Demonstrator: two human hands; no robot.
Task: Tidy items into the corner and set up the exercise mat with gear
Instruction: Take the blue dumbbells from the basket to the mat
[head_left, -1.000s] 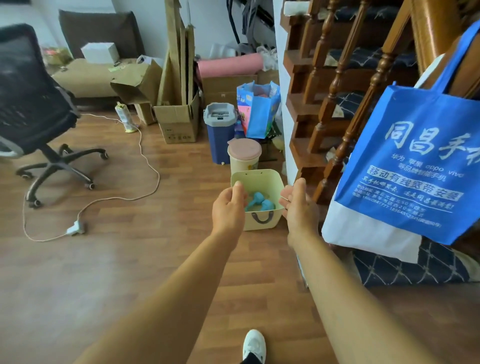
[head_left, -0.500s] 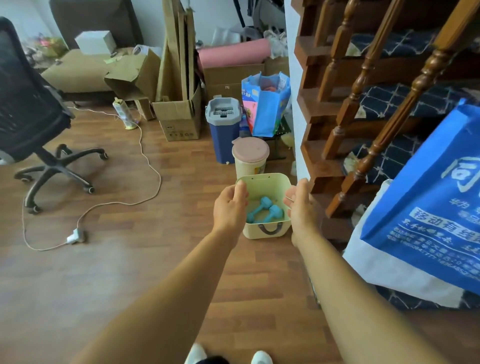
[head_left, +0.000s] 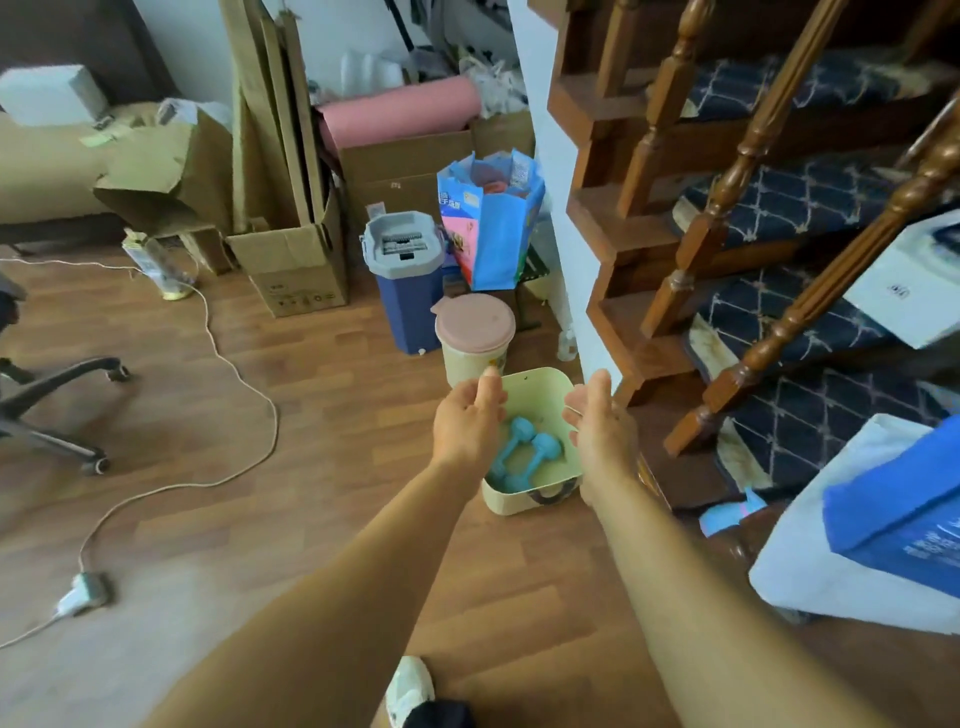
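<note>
Flanking pale-green plastic bin (head_left: 537, 395) of 2 blue dumbbells (head_left: 524, 452): left hand (head_left: 467, 423), right hand (head_left: 605, 426), both spread, empty. Advised: grip opposite rims evenly.

The dumbbells (head_left: 524, 453) lie in the basket (head_left: 501, 500) on the floor (head_left: 311, 415), with the left hand (head_left: 467, 426) by its left side and the right hand (head_left: 602, 431) by its right. Just behind the basket stands a bucket (head_left: 474, 332), with a cooler (head_left: 405, 280) and bag (head_left: 491, 218) farther back. Stairs (head_left: 649, 358) rise to the right; a chair (head_left: 52, 395) and cable (head_left: 244, 374) lie well left.
</note>
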